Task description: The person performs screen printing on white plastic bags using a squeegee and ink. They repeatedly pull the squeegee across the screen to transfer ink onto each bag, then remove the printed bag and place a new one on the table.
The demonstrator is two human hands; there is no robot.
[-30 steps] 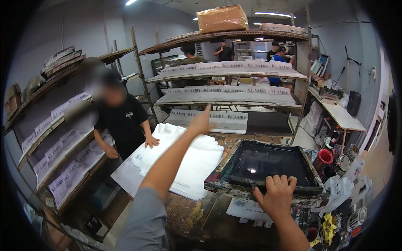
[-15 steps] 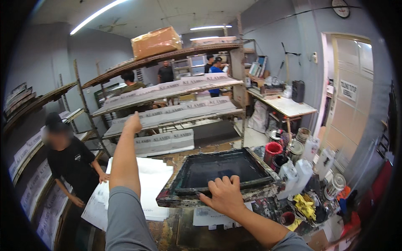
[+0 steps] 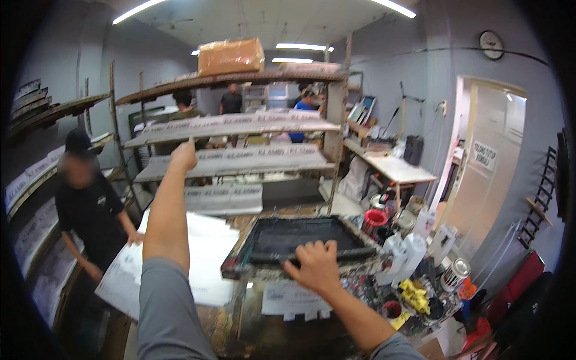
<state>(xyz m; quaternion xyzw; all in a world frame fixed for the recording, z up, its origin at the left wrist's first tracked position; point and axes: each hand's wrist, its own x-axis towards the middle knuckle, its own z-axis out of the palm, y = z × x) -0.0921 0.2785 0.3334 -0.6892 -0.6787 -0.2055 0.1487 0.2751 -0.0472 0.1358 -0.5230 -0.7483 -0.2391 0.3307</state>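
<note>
My left arm stretches up toward the drying rack. My left hand (image 3: 185, 157) points with one finger raised and the others curled, holding nothing I can see, in front of the printed sheets (image 3: 240, 125) on the rack shelves. Lower right, my right hand (image 3: 318, 267) grips the near edge of a screen printing frame (image 3: 243, 271). Dark ink smears its mesh, and its wooden rim is crusted with paint. The frame lies tilted on the worktable, its near edge raised. A white printed sheet (image 3: 294, 300) shows below that edge. Left of the frame is a stack of white sheets (image 3: 207, 255).
A person (image 3: 87, 198) in black stands at left, one hand on the sheets. White plastic bottles (image 3: 413, 255), a red tub (image 3: 375, 219), paint cans (image 3: 455, 273) and a yellow cloth (image 3: 414, 295) crowd the right side. A cardboard box (image 3: 231, 57) tops the rack. More people stand behind.
The view has tilted up and turned right. My left hand has risen from the middle shelf's level to just under the upper shelf. My right hand keeps hold of the frame.
</note>
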